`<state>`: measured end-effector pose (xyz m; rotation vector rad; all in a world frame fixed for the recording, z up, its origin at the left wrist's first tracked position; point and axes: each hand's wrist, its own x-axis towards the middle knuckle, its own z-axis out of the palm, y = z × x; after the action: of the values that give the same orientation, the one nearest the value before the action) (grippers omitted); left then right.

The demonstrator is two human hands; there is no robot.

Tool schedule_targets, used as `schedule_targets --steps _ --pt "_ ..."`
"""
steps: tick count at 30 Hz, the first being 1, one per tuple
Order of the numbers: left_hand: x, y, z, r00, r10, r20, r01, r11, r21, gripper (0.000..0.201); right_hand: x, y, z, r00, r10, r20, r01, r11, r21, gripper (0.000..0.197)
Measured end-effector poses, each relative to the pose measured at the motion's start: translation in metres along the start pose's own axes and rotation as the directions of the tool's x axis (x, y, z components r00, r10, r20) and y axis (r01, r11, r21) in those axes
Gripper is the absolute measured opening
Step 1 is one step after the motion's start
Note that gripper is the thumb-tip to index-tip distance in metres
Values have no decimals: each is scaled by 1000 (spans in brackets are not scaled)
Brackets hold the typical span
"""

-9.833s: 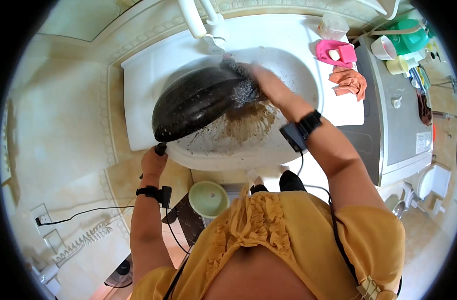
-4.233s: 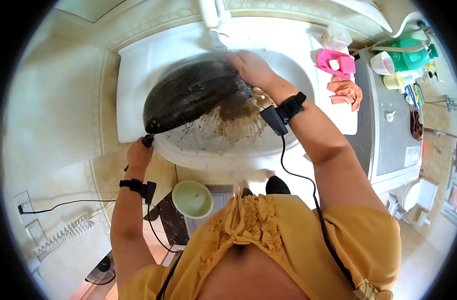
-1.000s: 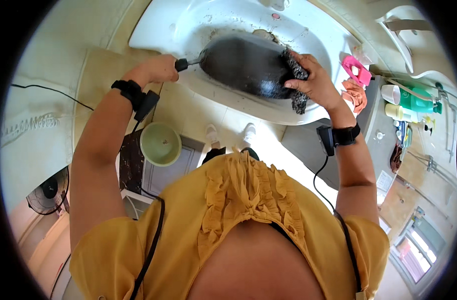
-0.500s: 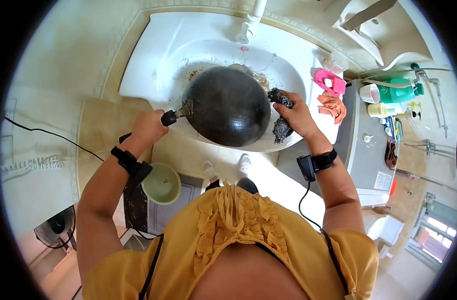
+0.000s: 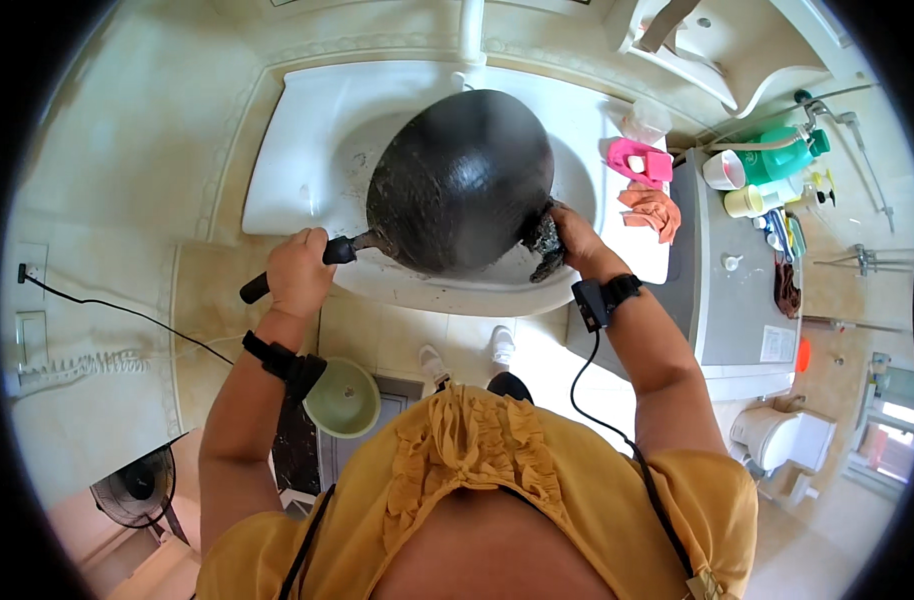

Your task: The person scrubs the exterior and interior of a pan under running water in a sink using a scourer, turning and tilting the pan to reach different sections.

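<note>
The left hand (image 5: 297, 268) is gripping the black wok handle (image 5: 342, 250) in a closed fist, just outside the washbasin's front edge, toward its front-left corner. The right hand (image 5: 580, 240) is closing around a steel-wool scourer (image 5: 547, 250) and is bringing it against the lower-right rim of the wok (image 5: 462, 185).

For good scouring, that left fist should probably be staying tight and low on the handle, since a round body is likely to be rolling under sidelong pressure. The right hand would be doing best by keeping the scourer bunched flat under the fingers and following the curve, with knuckles clear of the rim.

The wok is sitting over the middle of the white washbasin (image 5: 282, 160), its rounded outside apparently facing up; whether it is resting on the bowl or hanging from the grip, I cannot tell. Its dark metal is showing a dull sheen with fine scratches, while the scourer is looking curly, grey and springy. The washbasin is smooth and glossy, with dark specks clinging inside its bowl.

Along the washbasin's right edge, a pink soap dish (image 5: 620, 153) is holding a squarish bar, and a crumpled orange cloth (image 5: 649, 212) is lying just nearer.
</note>
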<state>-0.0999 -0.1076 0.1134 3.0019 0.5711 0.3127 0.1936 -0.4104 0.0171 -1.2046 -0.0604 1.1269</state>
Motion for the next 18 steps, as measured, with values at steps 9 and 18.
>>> schedule_targets --steps 9,18 --pt "-1 -7 61 987 62 -148 -64 998 -3 24 15 1 -16 999 27 -27 -25 995 94 33" --pt "-29 -7 104 995 -63 -80 56 994 -89 21 45 4 -28 973 193 -123 -199 979 -36 30"
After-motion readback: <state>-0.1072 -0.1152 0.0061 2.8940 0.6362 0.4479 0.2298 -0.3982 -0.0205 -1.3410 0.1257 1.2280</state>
